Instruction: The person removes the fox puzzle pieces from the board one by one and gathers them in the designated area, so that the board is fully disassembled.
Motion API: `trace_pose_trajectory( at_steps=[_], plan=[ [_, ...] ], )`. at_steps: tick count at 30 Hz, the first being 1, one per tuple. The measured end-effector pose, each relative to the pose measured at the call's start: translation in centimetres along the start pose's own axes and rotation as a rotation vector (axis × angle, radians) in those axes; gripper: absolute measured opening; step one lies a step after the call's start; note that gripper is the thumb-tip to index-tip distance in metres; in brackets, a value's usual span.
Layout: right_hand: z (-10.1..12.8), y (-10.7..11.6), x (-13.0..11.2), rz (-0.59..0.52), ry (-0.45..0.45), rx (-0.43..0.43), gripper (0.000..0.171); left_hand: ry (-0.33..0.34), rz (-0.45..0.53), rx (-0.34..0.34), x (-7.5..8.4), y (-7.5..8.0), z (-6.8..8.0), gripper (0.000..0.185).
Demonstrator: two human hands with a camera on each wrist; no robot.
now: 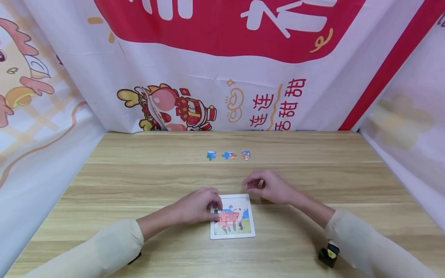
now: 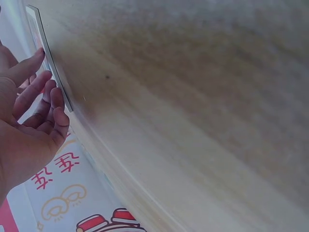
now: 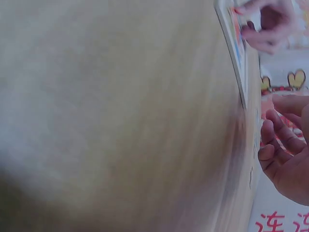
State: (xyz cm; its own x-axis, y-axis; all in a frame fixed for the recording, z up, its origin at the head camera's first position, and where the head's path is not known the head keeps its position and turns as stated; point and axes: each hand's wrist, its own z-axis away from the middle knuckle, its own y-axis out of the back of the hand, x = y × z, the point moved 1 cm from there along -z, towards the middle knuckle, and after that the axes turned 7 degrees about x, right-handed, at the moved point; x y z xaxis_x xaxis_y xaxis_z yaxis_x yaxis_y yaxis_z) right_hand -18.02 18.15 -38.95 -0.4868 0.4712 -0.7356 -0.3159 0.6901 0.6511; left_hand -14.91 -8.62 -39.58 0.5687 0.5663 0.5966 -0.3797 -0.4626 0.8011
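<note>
A square picture puzzle in a white frame (image 1: 253, 231) lies on the wooden table, showing an animal in pink and white. My left hand (image 1: 199, 206) reaches over its left side, thumb and finger bent about a small dark green puzzle piece (image 1: 216, 211), low at the board. In the right wrist view the left hand (image 3: 273, 26) has its fingertips at the pieces. Just off the frame's top right corner hovers my right hand (image 1: 271, 187), fingers loosely curled with nothing between them. Its relaxed fingers (image 3: 276, 140) also show in the right wrist view.
Three loose puzzle pieces lie in a row toward the back: a blue and green piece (image 1: 211, 155), a blue and orange piece (image 1: 229, 155), and an orange-figured piece (image 1: 246, 155). A printed cloth (image 1: 208, 69) hangs behind the table (image 1: 139, 173), with more cloth on both sides.
</note>
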Motion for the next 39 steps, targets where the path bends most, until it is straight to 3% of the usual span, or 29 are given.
trace_pose_trajectory(
  at_steps=[8,17,25,39],
  plan=[
    [1.8,-1.7,-1.9,0.106,0.099,-0.107,0.018,0.02,0.027,-0.016,0.3,0.2,0.0,0.02],
    [3.4,-3.2,-2.9,0.33,0.285,-0.232,0.027,-0.006,0.032,-0.023,-0.1,0.0,-0.2,0.018],
    [4.2,-4.1,-2.9,0.504,0.47,-0.225,0.04,-0.006,0.033,-0.03,0.0,0.2,-0.4,0.017],
    [4.2,-4.4,-2.9,0.49,0.454,-0.223,0.045,0.007,0.121,-0.034,-0.5,0.2,-0.8,0.016]
  ],
)
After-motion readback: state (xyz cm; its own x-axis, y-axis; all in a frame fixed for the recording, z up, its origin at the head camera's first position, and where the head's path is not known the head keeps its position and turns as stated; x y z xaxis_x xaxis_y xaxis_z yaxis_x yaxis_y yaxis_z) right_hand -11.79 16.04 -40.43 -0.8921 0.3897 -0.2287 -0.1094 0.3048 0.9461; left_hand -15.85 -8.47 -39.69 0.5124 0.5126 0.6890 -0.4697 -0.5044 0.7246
